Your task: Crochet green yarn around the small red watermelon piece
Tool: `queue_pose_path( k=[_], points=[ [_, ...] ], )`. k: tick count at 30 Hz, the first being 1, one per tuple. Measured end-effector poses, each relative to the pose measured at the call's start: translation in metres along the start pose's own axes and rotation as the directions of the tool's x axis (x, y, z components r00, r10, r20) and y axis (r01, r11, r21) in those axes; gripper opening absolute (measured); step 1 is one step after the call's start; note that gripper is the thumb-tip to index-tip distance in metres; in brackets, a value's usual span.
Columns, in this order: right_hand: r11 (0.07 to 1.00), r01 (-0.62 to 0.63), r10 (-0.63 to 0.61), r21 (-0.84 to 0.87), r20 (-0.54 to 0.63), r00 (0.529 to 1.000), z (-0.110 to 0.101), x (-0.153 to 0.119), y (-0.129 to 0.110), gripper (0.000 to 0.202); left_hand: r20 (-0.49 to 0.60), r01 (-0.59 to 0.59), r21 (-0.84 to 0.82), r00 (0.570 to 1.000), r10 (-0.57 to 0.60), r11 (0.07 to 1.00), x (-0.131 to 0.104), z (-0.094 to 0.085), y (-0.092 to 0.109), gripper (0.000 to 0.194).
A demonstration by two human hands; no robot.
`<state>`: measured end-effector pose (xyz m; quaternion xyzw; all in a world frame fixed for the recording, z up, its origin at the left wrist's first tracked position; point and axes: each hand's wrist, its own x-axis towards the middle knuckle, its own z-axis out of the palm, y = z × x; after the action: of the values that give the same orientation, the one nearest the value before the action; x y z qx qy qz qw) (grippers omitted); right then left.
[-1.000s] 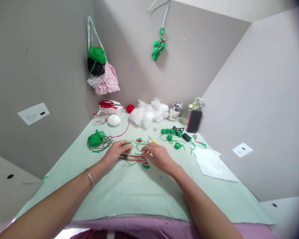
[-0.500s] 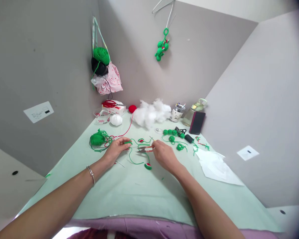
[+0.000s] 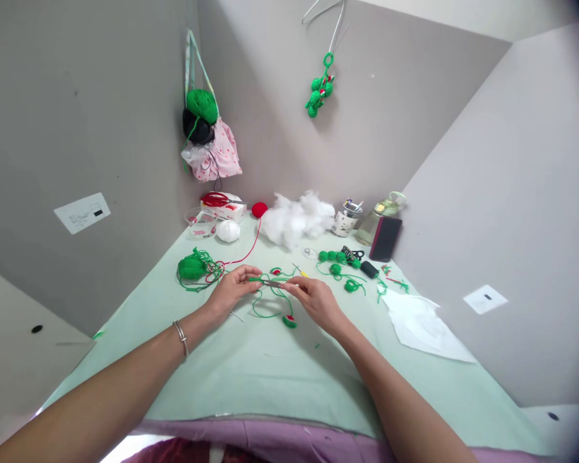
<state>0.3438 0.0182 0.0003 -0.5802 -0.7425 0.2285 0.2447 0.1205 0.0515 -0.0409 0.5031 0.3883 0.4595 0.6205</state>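
Observation:
My left hand point(image 3: 229, 292) pinches a small piece of green yarn work point(image 3: 255, 279) between thumb and fingers. From the other side my right hand point(image 3: 316, 301) grips a pair of thread snips point(image 3: 271, 283), whose blades reach close to that piece. Whether the blades touch the yarn I cannot tell. Loops of green yarn point(image 3: 265, 316) trail below and between the hands. A crocheted watermelon slice point(image 3: 289, 321) lies under them, and a second watermelon slice point(image 3: 275, 271) lies just beyond. Beside my right fingertips rests a thin tool with a yellow handle point(image 3: 303, 274).
Green yarn point(image 3: 192, 267) sits left, near a white ball point(image 3: 228, 231) and a red ball point(image 3: 259, 209). White stuffing point(image 3: 296, 220) is piled at the back. Rightward are green crocheted balls point(image 3: 335, 269), a phone point(image 3: 386, 238) and white sheet material point(image 3: 422, 325).
The snips have moved left to the yarn piece in my left hand, their blades now closer together. The yellow handle beside my right hand has come into sight. The view has shifted slightly.

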Motion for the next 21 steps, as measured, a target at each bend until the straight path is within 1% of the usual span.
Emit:
queue_pose_path(
  k=[6, 14, 21],
  points=[
    [1.0, -0.024, 0.025, 0.01, -0.044, 0.999, 0.0, 0.003, 0.002, 0.046, 0.005, 0.0, 0.004, 1.0, 0.0, 1.0, 0.002, -0.001, -0.002, 0.04],
    [1.0, -0.012, 0.013, 0.018, -0.059, 0.998, 0.009, 0.003, 0.003, 0.04, 0.056, 0.02, 0.002, 0.998, -0.02, 1.0, -0.002, 0.005, -0.002, 0.034],
    [1.0, -0.015, 0.017, 0.019, -0.074, 0.997, 0.01, 0.003, 0.003, 0.039, 0.079, 0.031, 0.007, 0.996, -0.031, 0.999, -0.001, 0.005, -0.001, 0.032]
  ],
)
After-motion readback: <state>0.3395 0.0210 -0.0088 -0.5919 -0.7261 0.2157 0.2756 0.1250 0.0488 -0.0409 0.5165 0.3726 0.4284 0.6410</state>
